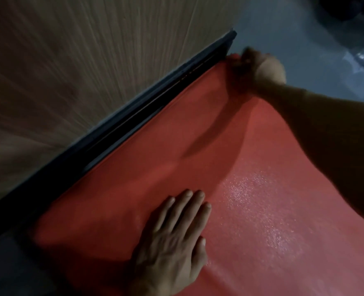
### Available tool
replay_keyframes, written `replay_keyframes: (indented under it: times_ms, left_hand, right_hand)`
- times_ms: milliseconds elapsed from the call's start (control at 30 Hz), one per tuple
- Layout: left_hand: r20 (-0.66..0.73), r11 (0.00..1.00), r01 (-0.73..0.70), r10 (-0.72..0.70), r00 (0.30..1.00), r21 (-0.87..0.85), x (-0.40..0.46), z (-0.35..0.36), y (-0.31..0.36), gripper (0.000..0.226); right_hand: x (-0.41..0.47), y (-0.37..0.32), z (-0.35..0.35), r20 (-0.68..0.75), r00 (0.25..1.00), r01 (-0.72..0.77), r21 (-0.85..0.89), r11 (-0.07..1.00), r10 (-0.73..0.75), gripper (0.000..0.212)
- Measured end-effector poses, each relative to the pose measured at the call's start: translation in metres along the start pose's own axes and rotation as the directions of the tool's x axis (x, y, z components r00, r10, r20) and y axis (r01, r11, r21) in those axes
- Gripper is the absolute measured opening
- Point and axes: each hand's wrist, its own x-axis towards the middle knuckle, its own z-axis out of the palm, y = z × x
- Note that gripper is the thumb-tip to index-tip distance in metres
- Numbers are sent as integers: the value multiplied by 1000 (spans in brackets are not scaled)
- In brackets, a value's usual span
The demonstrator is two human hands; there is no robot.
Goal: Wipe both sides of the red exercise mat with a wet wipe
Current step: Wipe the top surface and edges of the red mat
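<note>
Here, left hand (176,238) flat on red mat (134,189), right hand (260,69) gripping its far corner.

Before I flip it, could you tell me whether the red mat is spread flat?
Mostly spread, not flat: the red mat bulges mid-sheet, and the right hand grips its far corner.

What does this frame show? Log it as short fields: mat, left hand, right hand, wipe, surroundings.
mat: red mat spread on a grey floor, one long edge beside a dark baseboard; a shiny patch near the middle
left hand: left hand lies flat on the mat, fingers straight
right hand: right hand is at the far corner of the mat, fingers curled; blurred, so whether it grips the corner or a wipe cannot be told
wipe: none plainly visible
surroundings: wood-grain wall above the baseboard
</note>
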Motion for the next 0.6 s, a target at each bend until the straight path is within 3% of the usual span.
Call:
replay_keyframes:
  times_ms: [67, 100, 200, 300, 333, 367, 433, 500, 567, 600]
  left_hand:
    - [-6, 1000, 1, -1, 1000, 10, -1, 1, 2, 73]
    - [-19, 1000, 1, -1, 1000, 3, -2, 0, 1, 73]
    - [-27, 1000, -9, 8, 1000, -6, 0, 2, 3, 73]
    - [-27, 1000, -10, 9, 1000, -12, 0, 1, 2, 71]
    - [-32, 1000, -13, 13, 999, -14, 1, -1, 1, 70]
    - [-35, 1000, -16, 15, 999, -11, 0, 0, 1, 69]
    - [-35, 1000, -17, 17, 999, -3, 0, 1, 2, 67]
    - [-31, 1000, -11, 11, 999, 5, -1, 2, 1, 66]
    - [-30, 1000, -9, 9, 1000, 5, -2, 3, 1, 66]
    - [-33, 1000, -9, 9, 999, 5, -3, 4, 3, 66]
  right_hand:
    - [-13, 28, -4, -35, 993, -118, -18, 993, 117, 37]
    - [-27, 31, -2, -54, 995, -84, 4, 996, 84, 33]
    - [-100, 9, 6, 8, 967, 251, 118, 961, -253, 18]
    - [-175, -18, 9, 160, 788, 544, 273, 793, -595, 12]
    - [-185, -17, 10, 152, 715, 646, 231, 727, -683, 21]
    - [-185, -11, 10, 151, 694, 677, 197, 709, -704, 25]
    - [-163, 5, 6, 75, 828, 546, 109, 830, -555, 26]
    - [-130, 33, 3, -28, 974, 223, 2, 975, -223, 25]
    - [-117, 38, 0, -67, 998, -21, 18, 1000, 22, 25]
    - [-124, 30, 2, -67, 998, -18, 50, 999, 21, 26]
